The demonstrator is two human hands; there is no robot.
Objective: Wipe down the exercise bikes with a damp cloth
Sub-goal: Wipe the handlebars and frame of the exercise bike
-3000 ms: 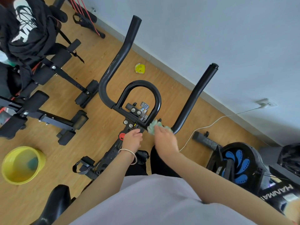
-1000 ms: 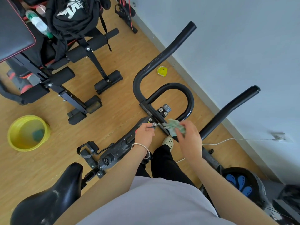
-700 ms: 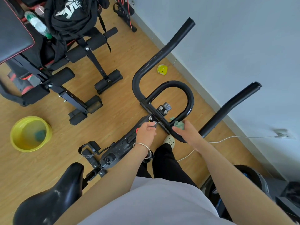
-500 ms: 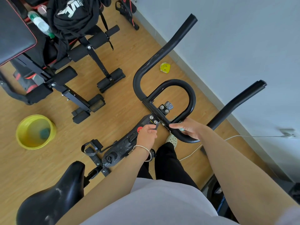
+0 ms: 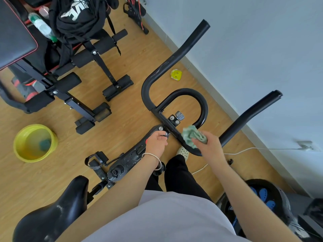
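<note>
A black exercise bike stands below me, its handlebars [image 5: 176, 55] curving up towards the wall and its saddle [image 5: 52, 213] at the lower left. My right hand [image 5: 208, 145] grips a crumpled green cloth [image 5: 191, 135] and presses it on the handlebar crossbar near the inner loop. My left hand [image 5: 156, 143] holds the bike's stem just below the crossbar bolts, fingers curled round it.
A yellow basin [image 5: 35, 143] with water and a dark sponge sits on the wood floor at left. A black weight bench [image 5: 73, 88] with clothes draped on it stands behind. A white cable [image 5: 244, 151] runs to a wall socket. Another machine [image 5: 267, 194] stands at right.
The cloth was hidden under my right hand on the loop's lower side; now my right hand has come back up onto the crossbar with the cloth showing. My left hand has stayed on the stem.
</note>
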